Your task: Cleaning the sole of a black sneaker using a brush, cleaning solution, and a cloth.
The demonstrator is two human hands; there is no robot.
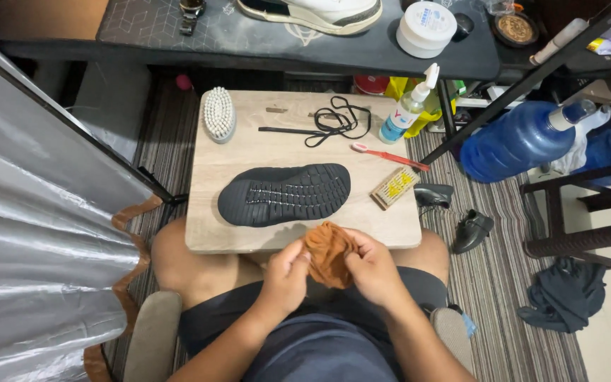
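Hands hold a crumpled orange cloth (328, 253) over the lap, just at the near edge of a small wooden table (210, 233). The left hand (286, 274) pinches the cloth's left side with closed fingers. The right hand (373, 265) wraps around its right side. Part of the cloth is hidden behind the fingers, so its full shape is hard to tell.

On the table, just past the cloth, a black shoe (284, 194) lies upside down. Only its bumpy rubber sole shows; the top of the shoe is hidden underneath. Black laces (334, 122) lie loose in a tangle near the far edge. A brush with white bristles (218, 113) sits at the far left corner, bristles up. A pink toothbrush (389, 156) lies to the right of the laces, and a small wooden brush (394, 187) sits near the right edge. A clear spray bottle (407, 107) with a white top and blue liquid stands at the far right corner.

Beyond the small table is a dark desk (249, 42). A white shoe (316, 13) on it is cut off by the top of the picture. A round white tub (426, 28) sits beside it.

A big blue water jug (521, 140) lies on its side to the right, on a striped rug (503, 283). A dark cloth (563, 293) is heaped on the rug. Shiny silver sheet (30, 212) fills the left side and hides what is behind it.
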